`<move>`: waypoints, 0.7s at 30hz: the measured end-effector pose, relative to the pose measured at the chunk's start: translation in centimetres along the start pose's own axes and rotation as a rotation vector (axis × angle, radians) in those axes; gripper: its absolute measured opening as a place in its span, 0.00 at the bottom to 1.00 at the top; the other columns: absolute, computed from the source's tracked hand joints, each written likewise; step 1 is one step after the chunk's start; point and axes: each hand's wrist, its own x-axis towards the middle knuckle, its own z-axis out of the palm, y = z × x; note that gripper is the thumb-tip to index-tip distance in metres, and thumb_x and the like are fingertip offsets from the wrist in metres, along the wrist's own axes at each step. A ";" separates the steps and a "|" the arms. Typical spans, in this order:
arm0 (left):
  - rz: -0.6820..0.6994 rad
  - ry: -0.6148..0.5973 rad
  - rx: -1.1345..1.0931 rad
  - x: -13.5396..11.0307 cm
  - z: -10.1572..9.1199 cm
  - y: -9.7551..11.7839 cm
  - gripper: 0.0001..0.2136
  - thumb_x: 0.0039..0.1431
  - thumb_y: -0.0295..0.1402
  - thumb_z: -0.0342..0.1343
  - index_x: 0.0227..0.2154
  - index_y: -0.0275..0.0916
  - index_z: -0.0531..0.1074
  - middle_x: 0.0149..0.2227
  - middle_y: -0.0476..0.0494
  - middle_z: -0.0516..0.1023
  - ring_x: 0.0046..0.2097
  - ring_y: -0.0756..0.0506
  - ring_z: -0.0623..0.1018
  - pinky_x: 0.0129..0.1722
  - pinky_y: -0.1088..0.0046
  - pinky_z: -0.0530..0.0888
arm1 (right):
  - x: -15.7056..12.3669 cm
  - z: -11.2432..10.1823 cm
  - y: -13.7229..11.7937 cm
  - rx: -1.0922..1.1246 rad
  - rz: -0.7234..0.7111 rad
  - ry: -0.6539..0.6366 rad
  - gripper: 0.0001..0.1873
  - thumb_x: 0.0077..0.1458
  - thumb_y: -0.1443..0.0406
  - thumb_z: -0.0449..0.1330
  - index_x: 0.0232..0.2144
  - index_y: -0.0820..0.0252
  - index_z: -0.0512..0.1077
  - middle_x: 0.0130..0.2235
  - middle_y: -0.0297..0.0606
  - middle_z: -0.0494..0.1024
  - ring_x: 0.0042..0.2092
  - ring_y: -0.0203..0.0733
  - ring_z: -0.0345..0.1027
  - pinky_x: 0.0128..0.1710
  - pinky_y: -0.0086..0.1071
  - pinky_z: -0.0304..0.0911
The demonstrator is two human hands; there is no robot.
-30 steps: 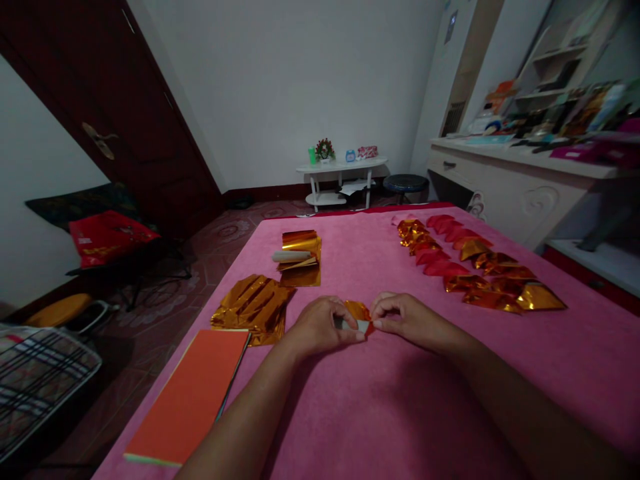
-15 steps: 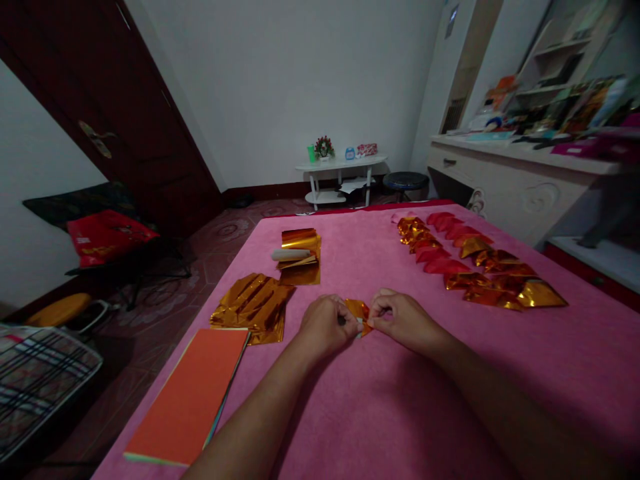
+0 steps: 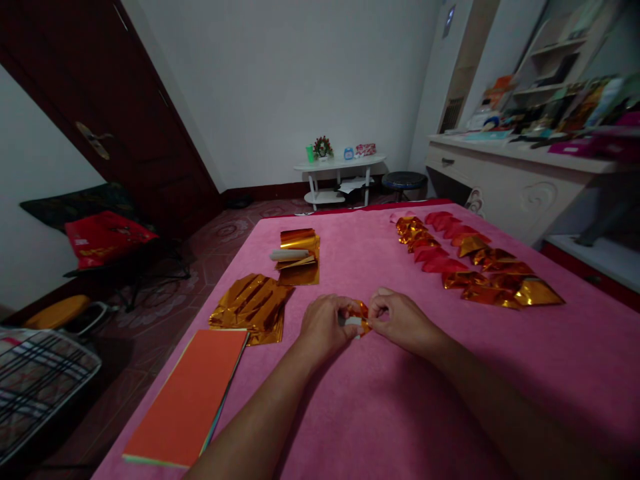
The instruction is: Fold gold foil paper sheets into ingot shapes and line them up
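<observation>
A small piece of gold foil paper (image 3: 358, 315) with a white underside sits between my two hands at the middle of the pink table (image 3: 380, 413). My left hand (image 3: 323, 327) pinches its left side with curled fingers. Fingers of my right hand (image 3: 400, 321) pinch its right side. Most of the paper is hidden behind my fingers.
A crumpled pile of gold foil sheets (image 3: 253, 307) and a stack of orange paper (image 3: 190, 397) lie to the left. Further back is a gold foil stack with a pale stick on it (image 3: 296, 257). A row of folded gold and red pieces (image 3: 470, 263) runs along the right.
My hands have drawn closer together around the foil piece, folding it smaller. The view has shifted slightly.
</observation>
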 end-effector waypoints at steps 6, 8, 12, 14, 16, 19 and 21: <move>0.042 -0.054 0.036 0.1 -0.2 -0.2 0.14 0.47 0.39 0.63 0.39 0.50 0.78 0.30 0.50 0.76 0.35 0.46 0.72 0.35 0.74 0.66 | -0.1 -0.2 0.5 0.044 -0.032 -0.039 0.06 0.43 0.73 0.58 0.21 0.59 0.73 0.30 0.35 0.70 0.32 0.36 0.65 0.33 0.28 0.61; 0.038 -0.064 0.024 0.2 -0.1 -0.5 0.15 0.47 0.36 0.62 0.40 0.49 0.78 0.31 0.50 0.76 0.35 0.47 0.72 0.36 0.74 0.67 | -0.1 -0.3 0.6 0.086 -0.024 -0.055 0.06 0.42 0.72 0.59 0.23 0.59 0.75 0.30 0.34 0.69 0.33 0.37 0.65 0.34 0.28 0.60; 0.009 -0.064 0.030 0.3 0.0 -0.6 0.16 0.47 0.31 0.61 0.42 0.49 0.77 0.31 0.51 0.76 0.35 0.47 0.72 0.37 0.73 0.68 | -0.1 -0.5 0.7 0.166 -0.005 -0.077 0.05 0.44 0.71 0.60 0.23 0.59 0.75 0.30 0.34 0.69 0.33 0.36 0.65 0.34 0.29 0.61; 0.009 -0.066 0.034 0.3 -0.1 -0.5 0.15 0.46 0.32 0.61 0.40 0.48 0.78 0.31 0.50 0.76 0.34 0.47 0.72 0.36 0.73 0.67 | -0.1 -0.6 0.7 0.195 0.003 -0.092 0.05 0.44 0.71 0.59 0.22 0.59 0.75 0.30 0.34 0.69 0.33 0.36 0.65 0.35 0.29 0.61; 0.014 -0.067 0.033 0.3 -0.1 -0.3 0.15 0.44 0.34 0.63 0.39 0.47 0.78 0.30 0.50 0.76 0.34 0.47 0.72 0.35 0.73 0.67 | -0.1 -0.7 0.7 0.217 0.005 -0.105 0.05 0.44 0.71 0.59 0.22 0.59 0.74 0.31 0.34 0.70 0.33 0.36 0.65 0.35 0.29 0.61; 0.031 -0.063 0.025 0.3 -0.2 0.0 0.15 0.44 0.36 0.64 0.38 0.46 0.78 0.30 0.49 0.76 0.33 0.47 0.72 0.34 0.73 0.67 | -0.1 -0.8 0.7 0.229 0.002 -0.103 0.04 0.43 0.71 0.60 0.21 0.60 0.74 0.31 0.34 0.71 0.33 0.37 0.65 0.35 0.29 0.62; 0.040 -0.058 0.033 0.2 -0.3 0.1 0.14 0.44 0.37 0.63 0.38 0.46 0.78 0.30 0.49 0.76 0.33 0.47 0.72 0.34 0.73 0.66 | -0.1 -0.8 0.7 0.218 -0.001 -0.091 0.04 0.43 0.71 0.59 0.20 0.60 0.73 0.30 0.34 0.71 0.33 0.37 0.65 0.35 0.29 0.61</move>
